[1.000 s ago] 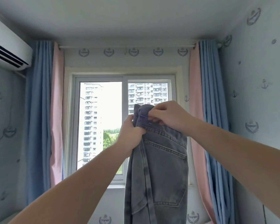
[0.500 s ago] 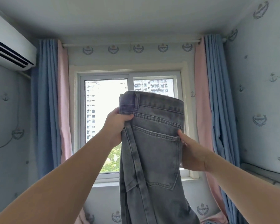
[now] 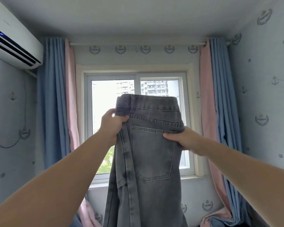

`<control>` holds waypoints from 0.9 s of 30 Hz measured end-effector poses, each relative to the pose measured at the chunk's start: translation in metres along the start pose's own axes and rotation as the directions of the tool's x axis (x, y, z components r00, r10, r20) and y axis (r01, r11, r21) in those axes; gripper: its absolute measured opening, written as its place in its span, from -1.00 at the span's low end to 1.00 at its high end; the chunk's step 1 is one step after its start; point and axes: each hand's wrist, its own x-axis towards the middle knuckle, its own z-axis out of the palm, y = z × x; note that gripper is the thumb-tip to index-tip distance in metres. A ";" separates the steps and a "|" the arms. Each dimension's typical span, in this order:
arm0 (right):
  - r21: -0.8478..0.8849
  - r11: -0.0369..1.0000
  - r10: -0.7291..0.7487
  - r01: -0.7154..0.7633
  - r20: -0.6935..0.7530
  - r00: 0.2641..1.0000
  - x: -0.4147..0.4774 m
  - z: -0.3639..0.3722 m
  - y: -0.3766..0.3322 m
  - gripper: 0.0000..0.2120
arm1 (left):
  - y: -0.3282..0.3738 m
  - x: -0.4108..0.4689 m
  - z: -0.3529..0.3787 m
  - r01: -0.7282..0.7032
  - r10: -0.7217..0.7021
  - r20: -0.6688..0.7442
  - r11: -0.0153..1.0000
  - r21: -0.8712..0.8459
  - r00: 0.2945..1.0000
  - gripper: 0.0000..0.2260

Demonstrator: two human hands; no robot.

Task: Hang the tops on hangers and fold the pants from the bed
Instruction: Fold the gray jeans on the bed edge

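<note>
I hold the grey jeans [image 3: 151,153] upright in front of the window [image 3: 111,95], waistband at the top, back pocket [image 3: 152,153] facing me, legs hanging below the sill and out of view.

My left hand [image 3: 112,125] grips the left edge of the jeans just under the waistband. The fingers are curled tight round the bunched side seam, and the thumb lies across the near face of the denim.

My right hand [image 3: 185,140] pinches the right edge, lower than the left hand, level with the top of the back pocket. The thumb presses on the near face at the pocket's upper right corner. The other fingers are behind the fabric and cannot be seen.

The jeans cover the lower middle of the window.
</note>
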 end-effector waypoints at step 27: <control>0.062 0.989 -0.111 0.132 -0.260 0.959 -0.257 0.007 -0.140 -0.55 | 0.145 -0.245 -0.054 -0.362 0.408 -0.072 0.868 0.340 0.910 -0.84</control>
